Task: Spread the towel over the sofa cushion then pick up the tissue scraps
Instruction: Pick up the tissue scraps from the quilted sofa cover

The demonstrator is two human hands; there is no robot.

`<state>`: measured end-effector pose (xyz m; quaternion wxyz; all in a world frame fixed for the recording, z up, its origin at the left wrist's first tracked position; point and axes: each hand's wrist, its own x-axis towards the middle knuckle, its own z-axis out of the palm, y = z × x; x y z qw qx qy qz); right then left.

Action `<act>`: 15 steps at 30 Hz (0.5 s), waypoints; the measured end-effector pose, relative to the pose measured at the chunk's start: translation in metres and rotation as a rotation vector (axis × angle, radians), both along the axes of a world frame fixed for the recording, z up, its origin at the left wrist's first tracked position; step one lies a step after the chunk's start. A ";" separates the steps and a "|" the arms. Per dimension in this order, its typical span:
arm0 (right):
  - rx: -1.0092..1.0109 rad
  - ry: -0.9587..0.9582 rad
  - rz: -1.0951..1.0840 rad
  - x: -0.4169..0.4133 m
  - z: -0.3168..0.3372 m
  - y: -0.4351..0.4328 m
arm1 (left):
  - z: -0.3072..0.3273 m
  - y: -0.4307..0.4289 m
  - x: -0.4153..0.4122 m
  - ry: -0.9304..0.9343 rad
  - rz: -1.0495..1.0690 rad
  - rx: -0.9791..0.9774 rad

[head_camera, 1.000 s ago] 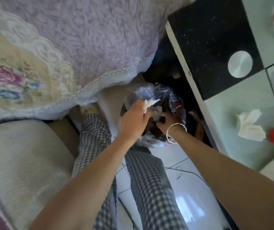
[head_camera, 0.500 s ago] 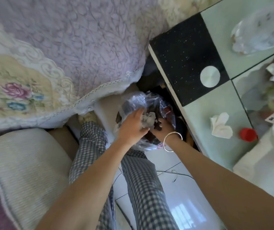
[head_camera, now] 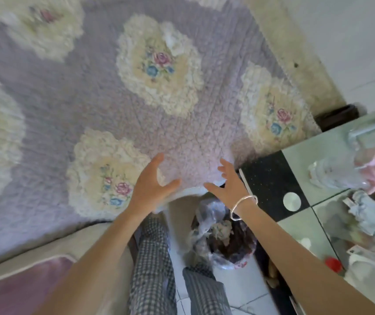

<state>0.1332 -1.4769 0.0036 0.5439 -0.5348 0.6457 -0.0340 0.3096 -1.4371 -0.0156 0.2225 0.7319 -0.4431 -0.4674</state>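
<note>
A lilac fluffy towel [head_camera: 182,123] with cream floral patches lies spread across the sofa cushion and fills the upper view. My left hand [head_camera: 152,185] hovers over its near corner, fingers apart and empty. My right hand [head_camera: 229,183], with a silver bangle on the wrist, is raised beside it, also open and empty. Below the hands stands a bin lined with a plastic bag [head_camera: 222,237], with crumpled tissue scraps [head_camera: 221,229] inside. One white tissue scrap [head_camera: 177,45] lies on the towel near the top floral patch.
A glass and black coffee table [head_camera: 273,185] stands at the right, carrying plastic bags, papers and a red cap [head_camera: 333,263]. My checked trouser legs [head_camera: 152,258] stand on white floor tiles between sofa and table. A beige and pink cushion [head_camera: 22,280] sits at the lower left.
Both hands left the bin and rose to the towel's near corner, now open. The tissue held by my left hand is gone from it. The view tilted up over the sofa.
</note>
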 end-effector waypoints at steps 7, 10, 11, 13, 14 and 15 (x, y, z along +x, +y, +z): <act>-0.151 -0.045 0.034 0.076 0.054 -0.083 | 0.049 -0.058 0.081 0.020 0.158 -0.076; -0.195 -0.060 0.018 0.103 0.067 -0.113 | 0.059 -0.084 0.111 0.049 0.200 -0.114; -0.207 -0.065 0.012 0.110 0.071 -0.121 | 0.061 -0.091 0.118 0.059 0.213 -0.126; -0.217 -0.074 0.005 0.124 0.076 -0.141 | 0.067 -0.110 0.135 0.072 0.220 -0.137; -0.219 -0.074 0.006 0.130 0.077 -0.150 | 0.068 -0.118 0.141 0.073 0.209 -0.137; -0.225 -0.065 0.010 0.135 0.078 -0.158 | 0.069 -0.125 0.146 0.073 0.199 -0.138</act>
